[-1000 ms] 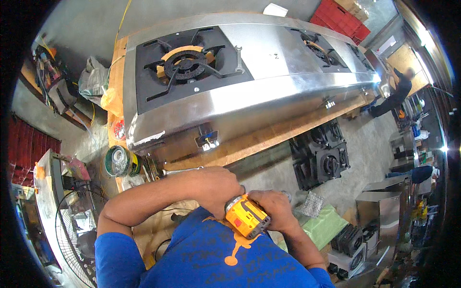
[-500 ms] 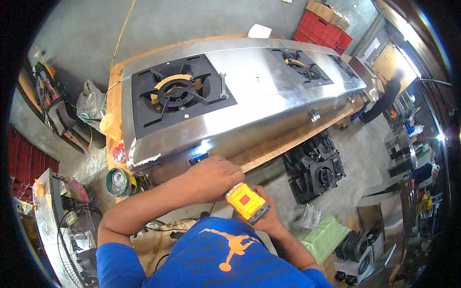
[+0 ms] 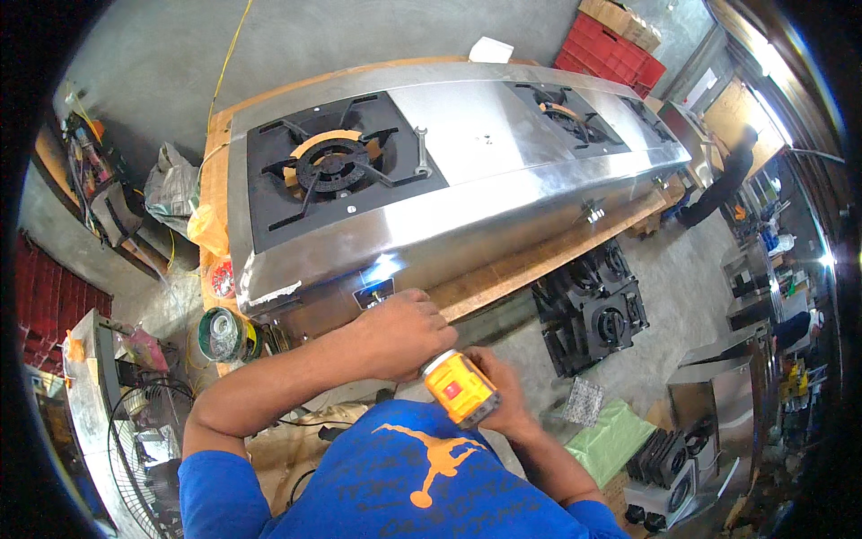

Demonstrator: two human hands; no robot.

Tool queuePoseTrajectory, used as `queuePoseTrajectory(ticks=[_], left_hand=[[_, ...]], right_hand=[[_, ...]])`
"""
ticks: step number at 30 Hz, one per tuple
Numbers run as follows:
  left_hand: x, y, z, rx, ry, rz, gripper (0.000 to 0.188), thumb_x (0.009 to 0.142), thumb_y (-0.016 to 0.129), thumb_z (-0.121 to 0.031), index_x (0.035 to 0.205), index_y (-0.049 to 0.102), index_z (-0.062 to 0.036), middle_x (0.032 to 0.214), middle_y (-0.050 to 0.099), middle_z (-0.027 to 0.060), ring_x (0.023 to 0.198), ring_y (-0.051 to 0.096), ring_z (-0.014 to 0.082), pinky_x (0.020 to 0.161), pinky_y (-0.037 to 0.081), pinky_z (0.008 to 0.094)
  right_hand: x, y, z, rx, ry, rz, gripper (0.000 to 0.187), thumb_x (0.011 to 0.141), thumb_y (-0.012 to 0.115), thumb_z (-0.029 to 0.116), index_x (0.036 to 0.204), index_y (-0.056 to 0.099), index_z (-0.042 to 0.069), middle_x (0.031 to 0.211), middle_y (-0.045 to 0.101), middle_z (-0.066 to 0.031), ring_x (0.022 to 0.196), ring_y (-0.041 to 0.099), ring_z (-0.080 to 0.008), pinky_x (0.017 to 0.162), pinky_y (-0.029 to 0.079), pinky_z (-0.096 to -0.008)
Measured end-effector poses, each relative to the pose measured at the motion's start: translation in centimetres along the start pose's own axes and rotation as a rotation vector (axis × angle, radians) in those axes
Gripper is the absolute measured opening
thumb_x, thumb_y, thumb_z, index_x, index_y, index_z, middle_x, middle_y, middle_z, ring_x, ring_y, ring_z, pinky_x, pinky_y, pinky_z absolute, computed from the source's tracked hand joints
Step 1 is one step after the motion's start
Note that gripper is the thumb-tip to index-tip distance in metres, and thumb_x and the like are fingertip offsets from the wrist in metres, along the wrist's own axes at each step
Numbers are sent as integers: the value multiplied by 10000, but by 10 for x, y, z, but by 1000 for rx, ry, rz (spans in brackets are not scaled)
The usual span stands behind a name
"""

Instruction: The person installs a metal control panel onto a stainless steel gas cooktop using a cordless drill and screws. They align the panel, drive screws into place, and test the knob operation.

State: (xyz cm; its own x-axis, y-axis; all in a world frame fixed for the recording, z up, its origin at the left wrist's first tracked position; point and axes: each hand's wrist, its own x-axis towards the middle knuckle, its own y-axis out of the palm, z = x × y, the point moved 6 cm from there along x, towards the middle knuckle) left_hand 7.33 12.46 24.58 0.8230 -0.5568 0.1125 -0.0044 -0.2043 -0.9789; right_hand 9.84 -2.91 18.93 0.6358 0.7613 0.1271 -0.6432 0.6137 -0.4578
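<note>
My right hand point(image 3: 505, 388) grips a yellow and black cordless drill point(image 3: 460, 388), its rear end toward my body and its front toward the stove's front panel. Just ahead of the drill, my left hand point(image 3: 406, 332) is closed with its back up, covering the drill's front end; what its fingers hold is hidden. Beside it, a bright spot of light falls on the front panel around a small dark rectangular control plate point(image 3: 373, 293). The long stainless steel gas stove point(image 3: 485, 166) carries a black burner plate with a cast ring burner point(image 3: 330, 169) at its left end.
A wrench point(image 3: 422, 151) lies on the left burner plate. At the stove's left front corner stands a tin point(image 3: 224, 335). Black burner castings point(image 3: 593, 310) rest on the floor below the wooden bench edge. A fan point(image 3: 148, 431) is at lower left; another person point(image 3: 718, 184) stands far right.
The drill has tilted, its rear end swinging slightly lower in the picture. My left hand stays closed at the stove's front panel. The stove has shifted a little in view.
</note>
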Motion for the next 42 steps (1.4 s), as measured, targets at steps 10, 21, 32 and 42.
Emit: queuePoseTrajectory(ticks=[10, 21, 32, 42], left_hand=[[5, -4, 0, -65, -50, -346, 244, 743, 654, -149, 951, 563, -61, 948, 641, 115, 947, 634, 304, 849, 492, 420], [-8, 7, -10, -65, -70, -423, 371, 738, 692, -180, 1081, 591, -82, 1071, 659, 101, 1040, 637, 280, 939, 472, 427], [-13, -11, -16, 70, 5, -532, 261, 854, 578, -177, 1100, 591, -94, 1139, 641, 77, 1152, 598, 222, 1048, 413, 446], [-25, 32, -10, -483, -194, 31, 537, 719, 736, -184, 1220, 573, -82, 1207, 645, 138, 1106, 617, 347, 927, 491, 448]], right_hand=[[-3, -4, -4, -118, -255, -54, 572, 725, 810, 202, 1209, 559, 29, 1141, 647, -151, 1038, 662, -277, 880, 519, -356], [-13, -1, -5, -59, -17, -77, 624, 727, 848, 284, 1206, 526, 46, 1063, 694, -140, 981, 698, -292, 820, 545, -375], [-12, 16, 13, -531, -437, 17, 750, 730, 842, 305, 1311, 442, 52, 1093, 663, -146, 1020, 673, -302, 853, 535, -379], [-14, -9, 0, -347, -237, 377, 712, 675, 791, 318, 1293, 535, 76, 1106, 667, -178, 1007, 646, -377, 833, 513, -462]])
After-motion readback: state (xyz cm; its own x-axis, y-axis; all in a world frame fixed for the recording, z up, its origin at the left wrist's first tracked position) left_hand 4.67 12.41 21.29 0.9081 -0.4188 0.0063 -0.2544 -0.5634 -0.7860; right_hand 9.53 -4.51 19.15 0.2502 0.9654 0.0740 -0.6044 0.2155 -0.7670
